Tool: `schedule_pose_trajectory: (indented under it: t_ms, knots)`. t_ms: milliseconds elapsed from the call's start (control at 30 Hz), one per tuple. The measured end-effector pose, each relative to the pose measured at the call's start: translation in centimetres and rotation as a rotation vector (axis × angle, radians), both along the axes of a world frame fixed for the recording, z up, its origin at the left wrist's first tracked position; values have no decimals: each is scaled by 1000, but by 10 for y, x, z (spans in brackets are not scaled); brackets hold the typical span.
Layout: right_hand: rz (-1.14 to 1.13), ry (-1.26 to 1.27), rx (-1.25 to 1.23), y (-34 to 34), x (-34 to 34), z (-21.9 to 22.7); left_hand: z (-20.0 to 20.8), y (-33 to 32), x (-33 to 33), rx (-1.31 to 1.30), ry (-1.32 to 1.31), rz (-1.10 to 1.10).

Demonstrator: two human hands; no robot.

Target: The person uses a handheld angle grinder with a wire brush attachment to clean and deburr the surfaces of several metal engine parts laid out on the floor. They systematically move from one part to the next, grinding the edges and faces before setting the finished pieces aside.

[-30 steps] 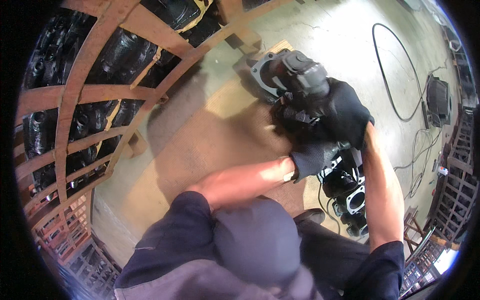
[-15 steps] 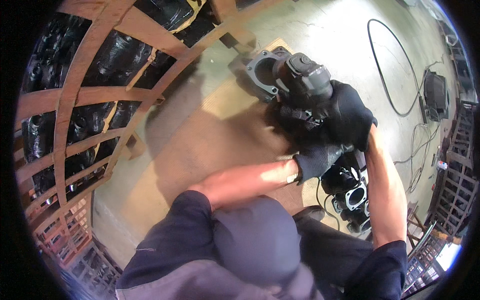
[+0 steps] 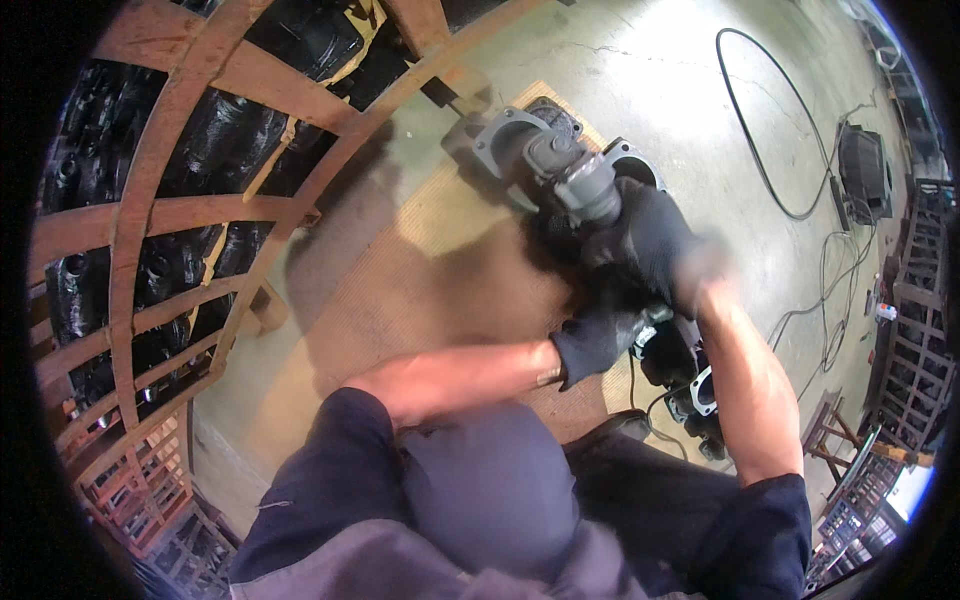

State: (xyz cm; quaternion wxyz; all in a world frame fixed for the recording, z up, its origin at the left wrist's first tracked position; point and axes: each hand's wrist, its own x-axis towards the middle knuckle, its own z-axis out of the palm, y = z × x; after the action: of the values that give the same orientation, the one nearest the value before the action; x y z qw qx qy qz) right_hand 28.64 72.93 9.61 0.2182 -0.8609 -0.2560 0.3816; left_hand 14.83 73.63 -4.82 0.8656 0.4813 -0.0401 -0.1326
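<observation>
The grey power tool (image 3: 580, 175) and right hand (image 3: 650, 240) have come nearer the body, uncovering a second casting (image 3: 640, 165); the tool's reach seems to have altered accordingly. A brown crate (image 3: 150, 180) stands left of the ribbed mat (image 3: 400, 270). Beside the tool's head is the flanged casting (image 3: 487, 150), at the mat's far end. Right grip: clenched around the tool; left hand (image 3: 600, 345): fingers hidden, cannot tell.
</observation>
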Motion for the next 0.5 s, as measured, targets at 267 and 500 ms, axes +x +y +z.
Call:
schedule_pose_trajectory:
  t_ms: [267, 500]
  knots:
    - [-119, -97, -62, -9, 45, 2, 15, -4, 56, 120, -98, 147]
    - [-234, -55, 71, -42, 52, 32, 62, -31, 74, -69, -8, 258]
